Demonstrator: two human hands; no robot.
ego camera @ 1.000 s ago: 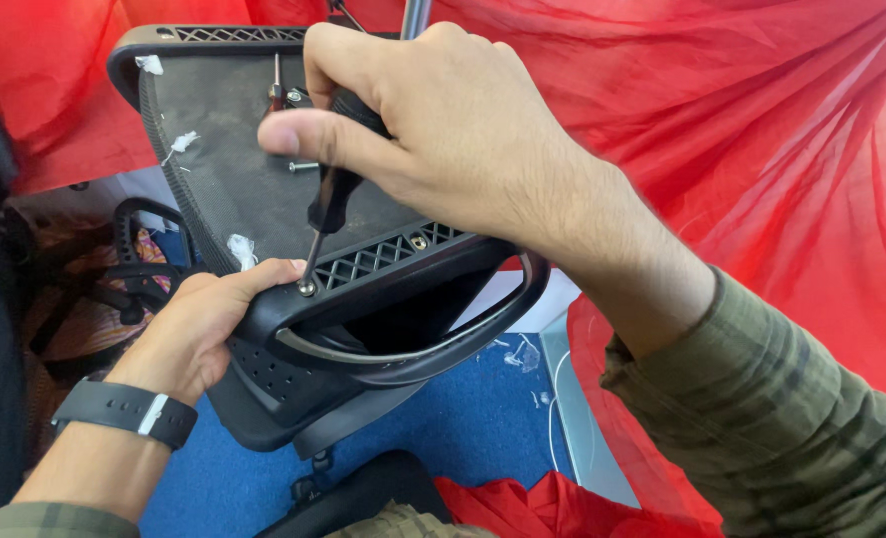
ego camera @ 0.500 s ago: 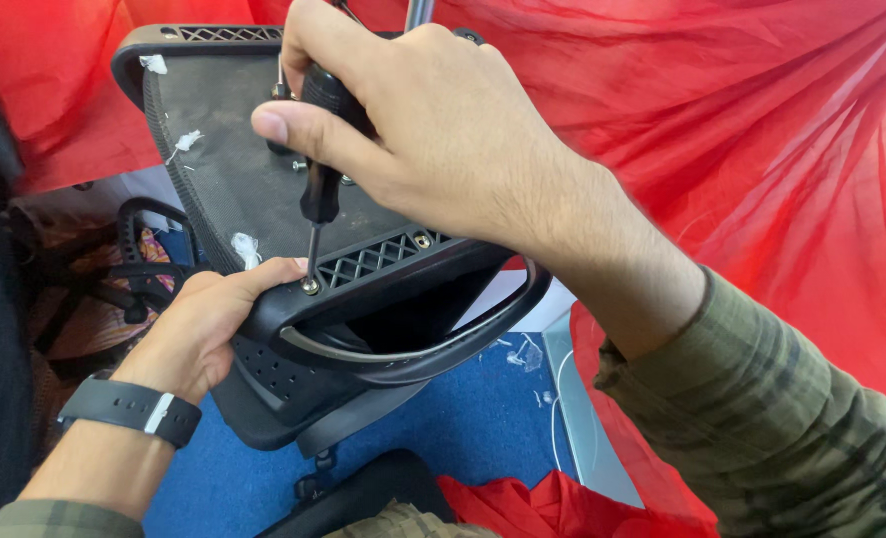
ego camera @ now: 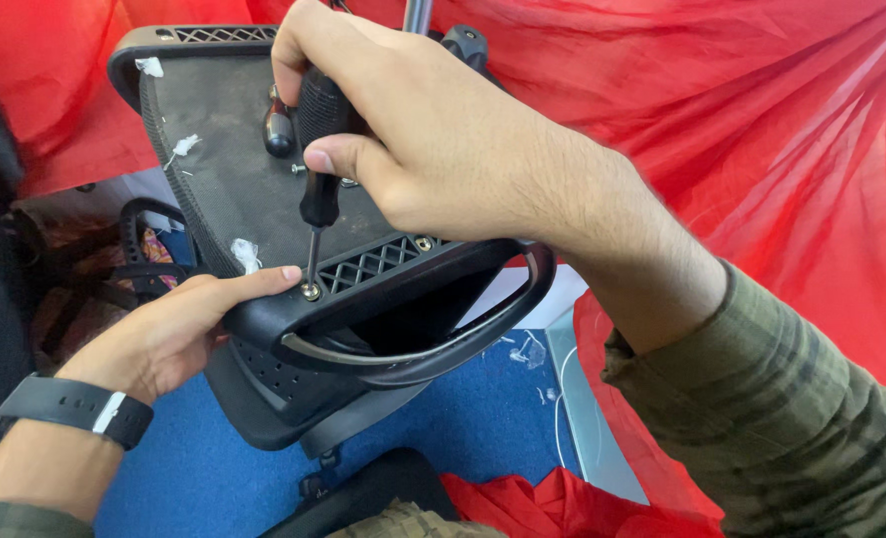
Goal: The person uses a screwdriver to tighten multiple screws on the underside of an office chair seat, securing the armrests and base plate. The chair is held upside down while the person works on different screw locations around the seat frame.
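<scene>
Gripping a screwdriver (ego camera: 318, 149) — right hand (ego camera: 443, 149), tip on screw (ego camera: 310, 291).

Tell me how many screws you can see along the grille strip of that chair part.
2: one screw sits under the screwdriver tip by the left hand; another screw sits further right on the grille strip, below the right hand. Others may be hidden.

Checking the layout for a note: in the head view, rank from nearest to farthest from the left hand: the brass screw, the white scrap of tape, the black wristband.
1. Brass screw, at the left hand's fingertip.
2. White scrap of tape, just above the fingers.
3. Black wristband, down on the wrist.
</scene>
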